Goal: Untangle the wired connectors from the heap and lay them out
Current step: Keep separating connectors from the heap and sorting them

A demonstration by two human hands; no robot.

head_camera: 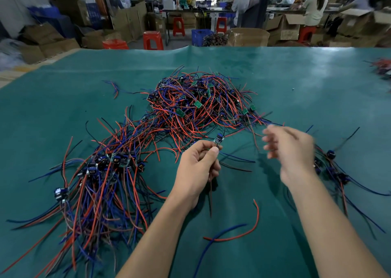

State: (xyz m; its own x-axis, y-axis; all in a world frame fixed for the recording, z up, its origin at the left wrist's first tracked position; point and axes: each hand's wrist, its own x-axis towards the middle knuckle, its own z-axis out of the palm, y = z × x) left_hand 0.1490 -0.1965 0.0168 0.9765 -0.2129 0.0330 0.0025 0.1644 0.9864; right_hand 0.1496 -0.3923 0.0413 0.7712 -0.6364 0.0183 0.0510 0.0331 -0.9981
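Wires trailing from one small connector board [219,139] decide the coming move: the board is pinched upright between the thumb and fingers of the left hand [198,168], raised above the green mat [306,83], and a dark lead drops straight down out of the fist toward the person, while a red lead runs up and to the right from the board toward the tangled heap [203,99]. So the piece's long axis lies roughly near-to-far, with its far end not yet free of the pile, as far as can be judged.

The right hand [289,148] hovers just to the right of the board, blurred, its fingers loosely curled; it appears to hold nothing, though thin wires cross behind its fingertips and contact cannot be ruled out. It is the nearer hand to the lead that runs back to the heap, so pulling that lead clear probably falls to it while the left keeps the board.

Counts: one board in hand; one heap beyond the hands, its boards too many and too overlapped to count; one laid-out bundle [101,171] at the left with boards clustered together and wires fanning toward the person; a smaller group of a few pieces [334,167] at the right, partly hidden by the right forearm. Two loose wires, one red wire [252,227] and one blue wire [213,242], lie crossing on the mat between the forearms.
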